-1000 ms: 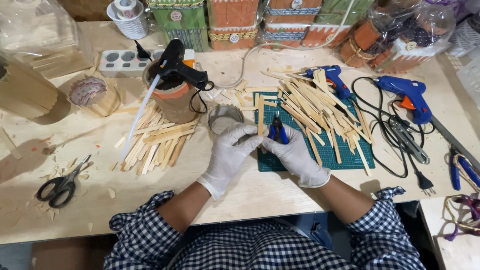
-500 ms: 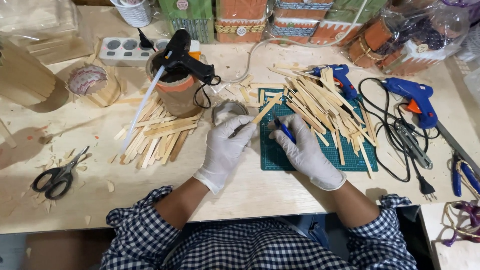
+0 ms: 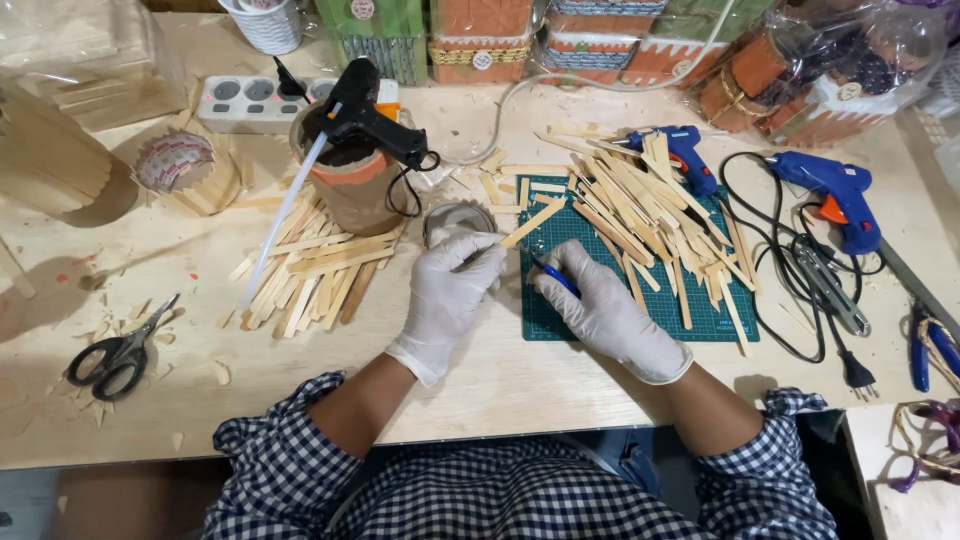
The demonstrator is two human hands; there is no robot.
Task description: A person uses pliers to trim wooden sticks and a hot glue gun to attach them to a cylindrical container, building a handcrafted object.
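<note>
From the head camera, we are looking down on a plywood worktable [image 3: 480, 370] where both gloved hands are meeting at the near-left edge of a green cutting mat [image 3: 640, 320]. Our left hand [image 3: 450, 290] is pinching a flat wooden stick [image 3: 532, 222] between thumb and fingertips, and the stick is slanting up and away over the mat's corner, seemingly so that its end is lying over a firm surface. Our right hand [image 3: 600, 310] is clenching a blue-handled tool [image 3: 556, 276]; its working end is hidden under the fingers, so we cannot tell whether it is touching the stick. A small round metal-rimmed piece [image 3: 456, 220] is sitting just beyond the left hand.

Loose sticks are lying in two heaps within reach: one pile [image 3: 310, 270] left of the hands, another spread [image 3: 650, 220] across the far half of the mat. That is leaving only the mat's near-left corner bare for working.

A black glue gun [image 3: 370, 115] is resting nozzle-down in a brown cup [image 3: 350, 185], upright and clear of the wood. Two blue glue guns [image 3: 830, 195] and their black cords [image 3: 790, 290] are crowding the right side, near some pliers [image 3: 925, 340]. Scissors [image 3: 115, 350] are lying well apart to the left. The near table edge is running just under our forearms, with open board between it and the mat.
</note>
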